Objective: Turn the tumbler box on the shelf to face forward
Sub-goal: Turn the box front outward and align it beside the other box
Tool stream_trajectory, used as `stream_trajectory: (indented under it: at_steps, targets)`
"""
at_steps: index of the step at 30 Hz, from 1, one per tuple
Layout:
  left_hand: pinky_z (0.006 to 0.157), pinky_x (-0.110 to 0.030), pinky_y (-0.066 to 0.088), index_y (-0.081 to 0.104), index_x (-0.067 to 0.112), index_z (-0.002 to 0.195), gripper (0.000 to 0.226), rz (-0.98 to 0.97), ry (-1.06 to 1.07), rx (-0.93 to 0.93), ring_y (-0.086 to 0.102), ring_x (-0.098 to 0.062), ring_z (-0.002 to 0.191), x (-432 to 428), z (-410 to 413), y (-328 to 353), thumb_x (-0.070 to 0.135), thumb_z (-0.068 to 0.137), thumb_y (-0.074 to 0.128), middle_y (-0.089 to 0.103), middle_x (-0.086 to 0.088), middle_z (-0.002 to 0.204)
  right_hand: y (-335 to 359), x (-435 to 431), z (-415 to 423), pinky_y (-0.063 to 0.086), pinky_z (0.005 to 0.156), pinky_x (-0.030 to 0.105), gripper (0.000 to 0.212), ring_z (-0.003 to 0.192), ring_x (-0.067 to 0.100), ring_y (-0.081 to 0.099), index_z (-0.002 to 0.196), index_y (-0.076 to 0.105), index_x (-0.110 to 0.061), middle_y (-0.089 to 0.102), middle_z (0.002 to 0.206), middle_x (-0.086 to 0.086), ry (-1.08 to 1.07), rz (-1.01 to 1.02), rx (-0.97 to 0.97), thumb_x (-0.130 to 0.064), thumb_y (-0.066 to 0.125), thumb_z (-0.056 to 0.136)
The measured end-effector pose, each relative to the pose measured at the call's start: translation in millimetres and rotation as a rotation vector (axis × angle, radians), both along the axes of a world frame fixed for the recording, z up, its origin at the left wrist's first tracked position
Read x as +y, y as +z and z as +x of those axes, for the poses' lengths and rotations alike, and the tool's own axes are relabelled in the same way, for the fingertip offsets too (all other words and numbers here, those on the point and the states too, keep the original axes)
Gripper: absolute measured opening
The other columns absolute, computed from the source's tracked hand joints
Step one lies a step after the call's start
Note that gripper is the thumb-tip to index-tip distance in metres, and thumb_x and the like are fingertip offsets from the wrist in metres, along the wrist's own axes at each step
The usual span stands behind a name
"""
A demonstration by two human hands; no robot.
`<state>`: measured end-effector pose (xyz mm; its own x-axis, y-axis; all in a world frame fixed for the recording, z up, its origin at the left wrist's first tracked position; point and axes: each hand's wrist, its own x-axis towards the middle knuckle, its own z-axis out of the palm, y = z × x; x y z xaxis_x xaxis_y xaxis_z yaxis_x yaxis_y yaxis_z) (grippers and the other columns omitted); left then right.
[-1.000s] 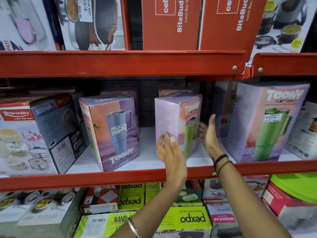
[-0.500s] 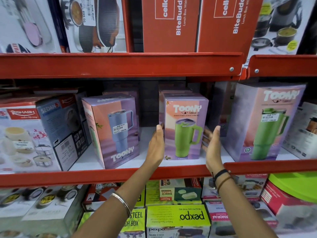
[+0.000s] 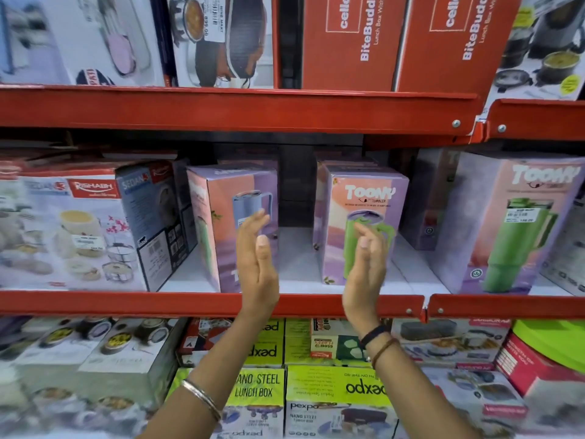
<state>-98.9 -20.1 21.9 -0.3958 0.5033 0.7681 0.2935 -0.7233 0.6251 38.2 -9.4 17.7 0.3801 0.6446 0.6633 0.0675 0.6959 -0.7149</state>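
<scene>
Head view: both hands empty, fingers loose. Left hand [image 3: 258,264] and right hand [image 3: 364,267] hover apart before the shelf [image 3: 202,302]; tumbler box [image 3: 357,226] stands upright just behind the right hand, front facing out.

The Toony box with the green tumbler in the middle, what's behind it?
Behind the middle Toony box the top edge of at least one more similar pinkish box shows, pushed back on the white shelf. Its front and anything further back are covered and in shadow.
</scene>
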Motion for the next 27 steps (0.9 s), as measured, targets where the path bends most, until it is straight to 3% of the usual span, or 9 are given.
stream_trajectory:
  at_steps: [5, 9, 13, 16, 19, 21, 23, 25, 27]
  targets:
    - [0.114, -0.048, 0.029, 0.047, 0.003, 0.13, 0.04, 0.071, 0.186, -0.098, 0.037, -0.028, 0.135, 8.8, -61.8, 5.9, 0.02, 0.099, 0.028, 0.043, -0.015, 0.141, 1.7, -6.5, -66.0, 0.04, 0.107, 0.03, 0.053, 0.123, 0.006, 0.049, 0.126, 0.051, -0.021, 0.054, 0.13, -0.005, 0.241, -0.087, -0.011, -0.052, 0.031, 0.088]
    - [0.115, -0.036, 0.025, 0.047, 0.006, 0.13, 0.045, 0.004, 0.242, -0.146, 0.035, -0.023, 0.136, 13.2, -99.0, 8.8, 0.03, 0.098, 0.028, 0.043, -0.014, 0.142, -0.9, -8.0, -114.6, 0.033, 0.112, 0.031, 0.069, 0.131, 0.001, 0.041, 0.132, 0.043, -0.03, 0.047, 0.14, -0.007, 0.324, -0.167, -0.041, -0.074, 0.031, 0.08]
    - [0.118, -0.032, 0.02, 0.036, 0.025, 0.139, 0.054, -0.262, 0.012, -0.21, 0.03, -0.013, 0.14, 28.7, -127.7, -0.4, 0.051, 0.093, 0.022, 0.033, 0.004, 0.149, -5.2, -11.3, -151.1, 0.019, 0.119, 0.027, 0.05, 0.137, -0.006, 0.026, 0.135, 0.031, -0.036, 0.03, 0.149, -0.013, 0.303, -0.243, -0.097, -0.055, 0.026, 0.089]
    - [0.117, -0.038, 0.028, 0.042, 0.023, 0.141, 0.071, -0.416, -0.21, -0.309, 0.039, -0.013, 0.137, 39.4, -145.1, -3.5, 0.066, 0.089, 0.02, 0.044, 0.002, 0.148, -15.3, -13.5, -168.9, 0.016, 0.119, 0.028, 0.066, 0.14, -0.006, 0.019, 0.141, 0.03, -0.03, 0.025, 0.151, -0.017, 0.226, -0.266, -0.119, -0.063, 0.023, 0.085]
    - [0.101, -0.033, 0.043, 0.054, 0.019, 0.131, 0.066, -0.477, -0.271, -0.295, 0.056, -0.021, 0.121, 38.5, -151.5, 1.8, 0.058, 0.095, 0.015, 0.06, -0.005, 0.13, -19.8, -16.3, -179.7, 0.016, 0.119, 0.026, 0.077, 0.14, -0.006, 0.018, 0.141, 0.033, -0.03, 0.025, 0.15, -0.02, 0.199, -0.259, -0.138, -0.075, 0.02, 0.079]
    - [0.093, -0.036, 0.048, 0.06, 0.022, 0.121, 0.065, -0.487, -0.279, -0.271, 0.061, -0.025, 0.112, 36.9, -154.0, 4.7, 0.059, 0.094, 0.015, 0.065, -0.008, 0.121, -18.2, -16.4, -181.5, 0.018, 0.119, 0.029, 0.075, 0.141, -0.003, 0.02, 0.139, 0.037, -0.032, 0.026, 0.151, -0.019, 0.188, -0.258, -0.141, -0.074, 0.021, 0.079]
    - [0.096, -0.043, 0.049, 0.063, 0.029, 0.111, 0.064, -0.486, -0.29, -0.233, 0.062, -0.027, 0.111, 33.9, -155.9, 7.0, 0.066, 0.089, 0.016, 0.067, -0.006, 0.117, -14.3, -14.0, -176.9, 0.026, 0.117, 0.033, 0.07, 0.138, 0.001, 0.031, 0.136, 0.043, -0.03, 0.035, 0.15, -0.013, 0.168, -0.262, -0.09, -0.068, 0.022, 0.082]
    - [0.1, -0.052, 0.047, 0.066, 0.042, 0.104, 0.067, -0.505, -0.281, -0.172, 0.06, -0.027, 0.115, 28.9, -154.6, 10.1, 0.08, 0.08, 0.016, 0.066, -0.004, 0.123, -8.0, -8.0, -166.0, 0.037, 0.109, 0.028, 0.063, 0.124, -0.004, 0.047, 0.131, 0.05, -0.029, 0.052, 0.138, -0.01, 0.159, -0.267, -0.028, -0.064, 0.024, 0.086]
    - [0.097, -0.051, 0.05, 0.064, 0.049, 0.102, 0.067, -0.501, -0.283, -0.134, 0.058, -0.027, 0.118, 21.8, -149.3, 12.9, 0.085, 0.075, 0.014, 0.063, -0.006, 0.129, -1.5, 2.6, -153.0, 0.044, 0.099, 0.026, 0.046, 0.111, -0.007, 0.055, 0.117, 0.058, -0.04, 0.06, 0.124, -0.011, 0.22, -0.279, 0.059, -0.061, 0.029, 0.089]
